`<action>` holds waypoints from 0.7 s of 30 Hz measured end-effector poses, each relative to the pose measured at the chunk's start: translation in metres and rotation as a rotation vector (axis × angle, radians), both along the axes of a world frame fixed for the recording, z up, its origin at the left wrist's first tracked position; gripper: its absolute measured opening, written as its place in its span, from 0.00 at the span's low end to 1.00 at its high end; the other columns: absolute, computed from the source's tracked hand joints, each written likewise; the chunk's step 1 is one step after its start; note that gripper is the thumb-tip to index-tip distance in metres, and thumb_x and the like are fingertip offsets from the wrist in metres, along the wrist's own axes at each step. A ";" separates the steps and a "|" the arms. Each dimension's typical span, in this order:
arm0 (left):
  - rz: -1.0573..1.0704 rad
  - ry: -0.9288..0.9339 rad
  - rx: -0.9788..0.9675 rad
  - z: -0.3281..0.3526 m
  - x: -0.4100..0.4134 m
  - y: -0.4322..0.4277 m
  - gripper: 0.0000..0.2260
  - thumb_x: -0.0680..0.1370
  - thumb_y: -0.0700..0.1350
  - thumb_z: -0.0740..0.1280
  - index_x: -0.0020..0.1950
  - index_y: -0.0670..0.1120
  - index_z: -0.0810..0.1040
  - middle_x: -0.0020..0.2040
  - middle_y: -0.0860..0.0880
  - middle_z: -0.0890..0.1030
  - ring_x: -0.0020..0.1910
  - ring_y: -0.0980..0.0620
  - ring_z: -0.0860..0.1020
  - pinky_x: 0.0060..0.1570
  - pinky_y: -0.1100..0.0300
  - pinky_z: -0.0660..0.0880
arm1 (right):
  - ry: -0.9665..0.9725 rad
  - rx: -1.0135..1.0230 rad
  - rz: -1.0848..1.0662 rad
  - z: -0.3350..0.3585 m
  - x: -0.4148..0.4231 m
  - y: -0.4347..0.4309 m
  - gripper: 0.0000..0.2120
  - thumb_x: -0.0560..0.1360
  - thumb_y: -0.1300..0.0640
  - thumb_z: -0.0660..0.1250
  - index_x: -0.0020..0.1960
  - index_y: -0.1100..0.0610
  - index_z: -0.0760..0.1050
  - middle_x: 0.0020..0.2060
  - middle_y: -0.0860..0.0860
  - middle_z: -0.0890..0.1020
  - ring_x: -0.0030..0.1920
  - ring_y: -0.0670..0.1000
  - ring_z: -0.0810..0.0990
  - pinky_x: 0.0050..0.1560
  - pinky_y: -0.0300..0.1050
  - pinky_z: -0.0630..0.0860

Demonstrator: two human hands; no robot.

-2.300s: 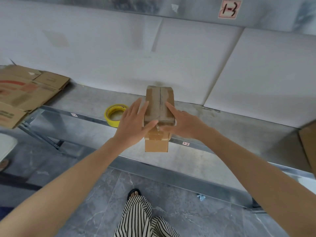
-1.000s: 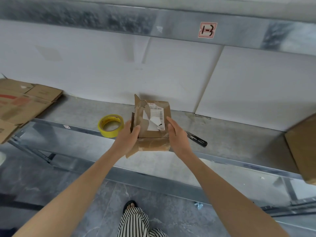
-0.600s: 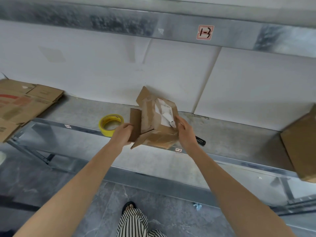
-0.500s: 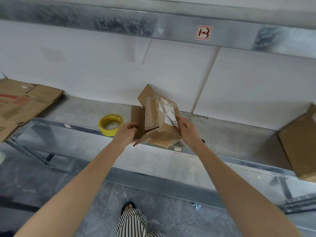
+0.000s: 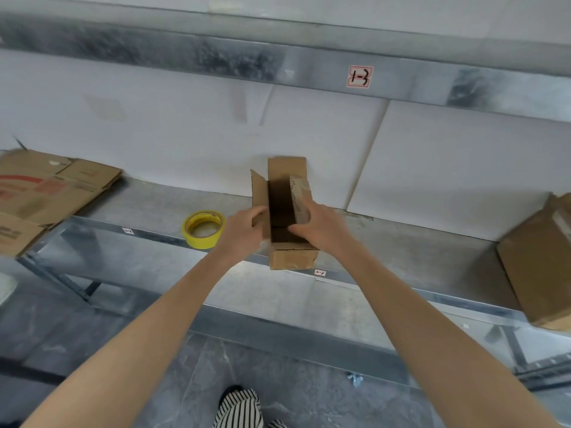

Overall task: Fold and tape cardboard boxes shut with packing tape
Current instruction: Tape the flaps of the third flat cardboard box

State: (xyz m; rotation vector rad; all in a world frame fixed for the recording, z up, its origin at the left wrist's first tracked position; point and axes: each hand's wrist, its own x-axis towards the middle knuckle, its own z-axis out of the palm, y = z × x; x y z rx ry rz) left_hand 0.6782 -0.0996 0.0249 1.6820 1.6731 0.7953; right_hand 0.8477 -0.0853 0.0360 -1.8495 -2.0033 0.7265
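Small brown cardboard box (image 5: 292,257) stands on the front edge of a grey metal shelf (image 5: 401,242), between the two hands, with its top open. Its flaps are raised, one at the far end and one along each long side. The inside is in deep shadow, so I cannot tell what it holds. The left hand (image 5: 244,230) grips the left side flap, thumb over its upper edge and fingers curled behind it. The right hand (image 5: 321,230) holds the right side, its thumb reaching into the opening and its fingers lying over the outer face of the flap. Just left of the left hand, a roll of yellow packing tape (image 5: 202,244) lies flat on the shelf, apart from the box. Farther left are flattened brown cardboard sheets (image 5: 46,193). Well to the right of the right hand sits a larger brown cardboard box (image 5: 537,267).
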 end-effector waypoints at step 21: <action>-0.295 0.452 0.141 0.014 -0.034 -0.006 0.22 0.83 0.47 0.54 0.76 0.47 0.57 0.66 0.41 0.74 0.62 0.40 0.73 0.54 0.48 0.73 | 0.329 0.146 -0.430 0.011 0.018 -0.041 0.26 0.73 0.76 0.53 0.65 0.59 0.75 0.62 0.56 0.77 0.57 0.52 0.75 0.50 0.40 0.73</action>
